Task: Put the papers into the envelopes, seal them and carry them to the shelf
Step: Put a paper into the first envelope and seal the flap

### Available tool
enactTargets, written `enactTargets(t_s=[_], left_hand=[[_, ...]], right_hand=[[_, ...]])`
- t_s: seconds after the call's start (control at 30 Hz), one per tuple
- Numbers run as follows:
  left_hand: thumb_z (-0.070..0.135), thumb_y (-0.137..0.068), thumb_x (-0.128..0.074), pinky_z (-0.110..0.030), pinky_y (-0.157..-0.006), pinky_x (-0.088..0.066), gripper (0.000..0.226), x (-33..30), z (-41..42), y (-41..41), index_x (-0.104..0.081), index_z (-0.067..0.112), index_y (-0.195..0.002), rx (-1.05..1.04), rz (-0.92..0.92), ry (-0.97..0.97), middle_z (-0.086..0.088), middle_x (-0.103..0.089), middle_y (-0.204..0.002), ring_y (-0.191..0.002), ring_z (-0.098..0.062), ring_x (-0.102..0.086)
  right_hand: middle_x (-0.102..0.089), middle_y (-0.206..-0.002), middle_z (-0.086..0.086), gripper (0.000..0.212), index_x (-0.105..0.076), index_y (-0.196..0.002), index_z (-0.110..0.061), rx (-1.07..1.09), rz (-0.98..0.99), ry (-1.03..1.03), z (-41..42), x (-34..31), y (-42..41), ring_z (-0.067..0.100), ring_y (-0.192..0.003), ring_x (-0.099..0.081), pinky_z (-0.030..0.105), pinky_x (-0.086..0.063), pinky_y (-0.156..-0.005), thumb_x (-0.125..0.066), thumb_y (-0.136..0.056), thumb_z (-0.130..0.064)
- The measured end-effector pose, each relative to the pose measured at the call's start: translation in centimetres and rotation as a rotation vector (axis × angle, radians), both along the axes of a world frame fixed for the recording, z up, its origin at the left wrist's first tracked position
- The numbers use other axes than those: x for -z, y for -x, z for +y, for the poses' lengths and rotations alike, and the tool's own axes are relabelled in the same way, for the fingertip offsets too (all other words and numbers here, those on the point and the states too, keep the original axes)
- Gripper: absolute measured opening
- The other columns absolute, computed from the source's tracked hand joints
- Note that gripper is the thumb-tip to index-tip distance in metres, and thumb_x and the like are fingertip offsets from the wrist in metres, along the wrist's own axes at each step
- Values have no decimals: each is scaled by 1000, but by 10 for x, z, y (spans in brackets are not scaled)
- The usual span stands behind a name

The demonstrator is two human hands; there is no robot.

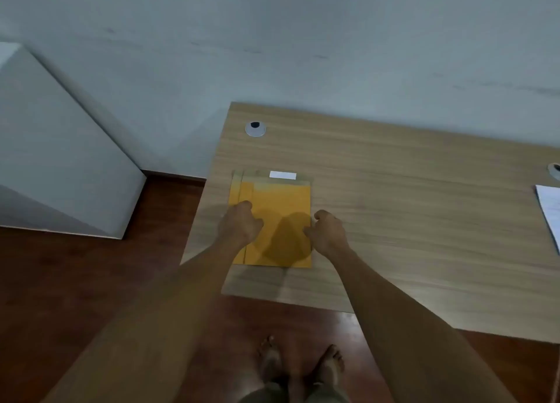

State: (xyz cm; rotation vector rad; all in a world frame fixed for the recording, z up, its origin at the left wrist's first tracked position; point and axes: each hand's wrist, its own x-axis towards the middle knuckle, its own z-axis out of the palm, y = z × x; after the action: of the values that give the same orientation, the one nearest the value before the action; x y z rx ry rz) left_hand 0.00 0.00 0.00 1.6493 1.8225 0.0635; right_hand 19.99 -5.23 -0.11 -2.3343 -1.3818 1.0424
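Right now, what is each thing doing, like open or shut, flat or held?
Yellow envelopes: stacked flat on the desk, flaps open at the far end.
Left hand: curled at the stack's left edge.
Right hand: curled at the stack's right edge.
White papers: flat on the desk, far right, untouched.
Desk: holds envelopes and papers.

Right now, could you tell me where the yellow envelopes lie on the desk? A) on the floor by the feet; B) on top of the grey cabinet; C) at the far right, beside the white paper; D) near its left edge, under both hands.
D: the yellow envelopes lie near the left edge of the desk, with the left hand and right hand on them, well apart from the white paper.
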Motion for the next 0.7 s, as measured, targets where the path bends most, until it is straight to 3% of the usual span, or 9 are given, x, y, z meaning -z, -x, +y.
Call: enactTargets(t_s=[0.13,0.23,0.3,0.37,0.43,0.5,0.57,0.63,0.7], left_hand=[[34,-86,-71,-38,-83,-55,44,6,-3,1,-59,10,-121,-83,-46,51,-7,-63,-113,-93,-23,-58],[28,-86,-73,-33,-74,-48,21,13,0,-2,-54,20,-84,-134,-74,78,1,-52,-92,-86,-19,-50],[23,-86,-74,-30,-73,-45,19,17,4,-4,-56,19,-93,-178,-99,106,0,-52,-95,-88,-18,-50],[17,-87,-72,-28,-75,-42,43,16,5,-5,-58,10,-126,-238,-160,101,-6,-59,-118,-98,-21,-55],[14,-88,-69,-26,-77,-42,54,15,7,-6,-52,11,-139,-288,-218,105,-6,-58,-132,-110,-23,-57],[11,-86,-69,-27,-73,-45,43,11,10,-7,-58,14,-128,-344,-331,154,-6,-64,-119,-95,-19,-60],[10,-82,-69,-30,-69,-49,21,7,12,-10,-65,13,-102,-364,-478,243,-14,-70,-102,-78,-20,-61],[13,-82,-67,-34,-66,-48,12,-2,13,-18,-56,12,-85,-352,-560,304,-17,-67,-93,-75,-27,-62],[17,-87,-65,-37,-69,-49,15,-13,13,-29,-51,11,-85,-333,-613,350,-13,-64,-93,-81,-29,-62]], right_hand=[[-55,-78,7,20,-57,-87,-5,113,30,9,1,7,9,30,-78,-59,38,-49,-62,-69,-84,-20],[-67,-101,16,34,-63,-110,0,230,143,-7,3,13,12,34,-96,-64,46,-56,-81,-72,-85,-20],[-67,-110,13,38,-63,-119,-4,277,199,5,4,15,10,31,-100,-64,46,-57,-88,-73,-86,-20],[-68,-110,10,38,-63,-121,-10,351,286,2,5,20,7,30,-98,-66,48,-59,-85,-74,-85,-20],[-71,-104,10,29,-67,-113,-12,410,352,-14,7,22,5,29,-91,-68,52,-60,-79,-72,-85,-17],[-71,-95,15,18,-70,-101,-3,437,385,-25,7,18,1,25,-82,-65,52,-60,-79,-68,-86,-12],[-60,-87,27,27,-65,-100,10,477,405,-26,6,9,-5,33,-77,-58,48,-56,-73,-65,-87,-14],[-49,-85,25,23,-58,-87,4,519,455,-19,4,-2,-14,35,-75,-53,45,-48,-68,-63,-88,-19],[-53,-86,16,16,-55,-87,-8,550,519,-16,0,-13,-26,29,-77,-52,42,-42,-69,-62,-90,-21]])
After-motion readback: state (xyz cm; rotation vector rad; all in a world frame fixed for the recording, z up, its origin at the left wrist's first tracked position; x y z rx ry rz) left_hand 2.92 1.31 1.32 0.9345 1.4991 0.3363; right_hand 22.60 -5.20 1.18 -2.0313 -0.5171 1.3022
